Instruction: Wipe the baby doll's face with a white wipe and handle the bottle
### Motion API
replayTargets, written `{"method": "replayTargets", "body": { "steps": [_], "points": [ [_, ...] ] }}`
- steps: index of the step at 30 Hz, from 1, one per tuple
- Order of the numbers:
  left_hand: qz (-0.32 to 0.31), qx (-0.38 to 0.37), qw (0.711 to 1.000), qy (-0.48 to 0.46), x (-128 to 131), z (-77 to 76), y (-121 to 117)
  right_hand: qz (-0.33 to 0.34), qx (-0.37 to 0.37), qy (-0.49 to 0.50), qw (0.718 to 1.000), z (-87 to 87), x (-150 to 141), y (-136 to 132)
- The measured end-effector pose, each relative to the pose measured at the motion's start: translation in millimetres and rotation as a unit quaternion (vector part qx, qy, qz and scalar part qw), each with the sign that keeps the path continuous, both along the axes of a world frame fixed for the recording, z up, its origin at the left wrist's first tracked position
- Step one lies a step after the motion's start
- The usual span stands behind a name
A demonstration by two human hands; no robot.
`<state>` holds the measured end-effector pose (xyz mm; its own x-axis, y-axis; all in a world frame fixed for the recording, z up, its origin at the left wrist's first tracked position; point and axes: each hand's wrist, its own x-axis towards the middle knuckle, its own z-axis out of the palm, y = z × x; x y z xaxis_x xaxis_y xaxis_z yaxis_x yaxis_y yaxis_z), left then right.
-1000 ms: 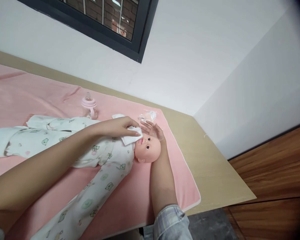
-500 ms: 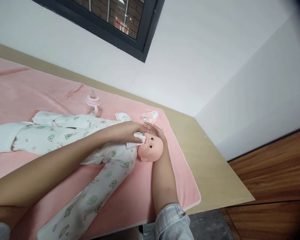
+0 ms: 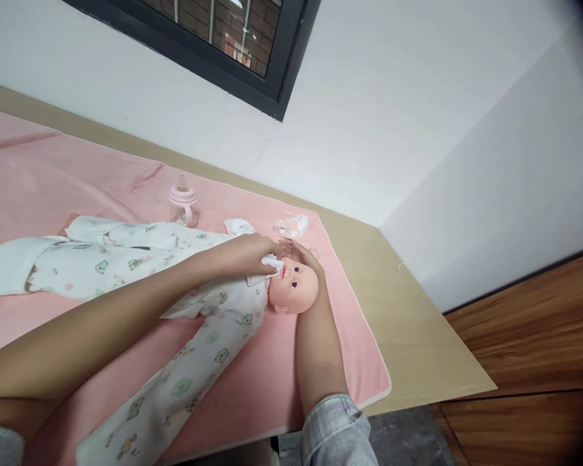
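Note:
A baby doll (image 3: 298, 291) in a white printed sleepsuit (image 3: 199, 310) lies on a pink blanket (image 3: 272, 382), head to the right. My left hand (image 3: 245, 252) reaches across the doll's chest and presses a small white cloth (image 3: 267, 268) against the doll's mouth and cheek, fingers closed on the cloth. My right hand (image 3: 301, 255) cups the far side of the doll's head, fingers spread and lying against it, with the forearm running up from the bottom of the view.
A pink baby bottle (image 3: 182, 202) stands on the blanket behind the doll. A crumpled clear plastic wrapper (image 3: 291, 225) lies near the blanket's far right corner. The blanket covers a beige table (image 3: 418, 336) set against a white wall below a dark window frame (image 3: 272, 77).
My left hand has shifted the white cloth from the doll's chin up onto its mouth and cheek. The right hand stays at the head. The camera drifted slightly.

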<state>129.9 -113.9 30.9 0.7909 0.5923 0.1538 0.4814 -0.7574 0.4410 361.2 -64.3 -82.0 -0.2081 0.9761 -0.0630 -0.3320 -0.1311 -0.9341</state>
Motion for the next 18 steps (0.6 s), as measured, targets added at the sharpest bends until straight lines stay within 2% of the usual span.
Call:
{"method": "replayTargets", "body": {
  "steps": [4, 9, 18],
  "points": [
    [0.003, 0.013, 1.000, -0.007, -0.3, 3.4, -2.1, 0.029, -0.017, 0.020, 0.999, -3.3, 3.8, 4.8],
    [0.019, 0.017, 1.000, -0.002, 0.2, 7.2, -5.4, 0.021, -0.017, 0.020, 0.999, -6.3, 4.3, 9.5],
    [0.042, 0.022, 0.999, -0.022, 3.4, 5.4, -7.3, 0.011, -0.015, 0.015, 1.000, 0.2, 0.6, -1.6]
  ]
}}
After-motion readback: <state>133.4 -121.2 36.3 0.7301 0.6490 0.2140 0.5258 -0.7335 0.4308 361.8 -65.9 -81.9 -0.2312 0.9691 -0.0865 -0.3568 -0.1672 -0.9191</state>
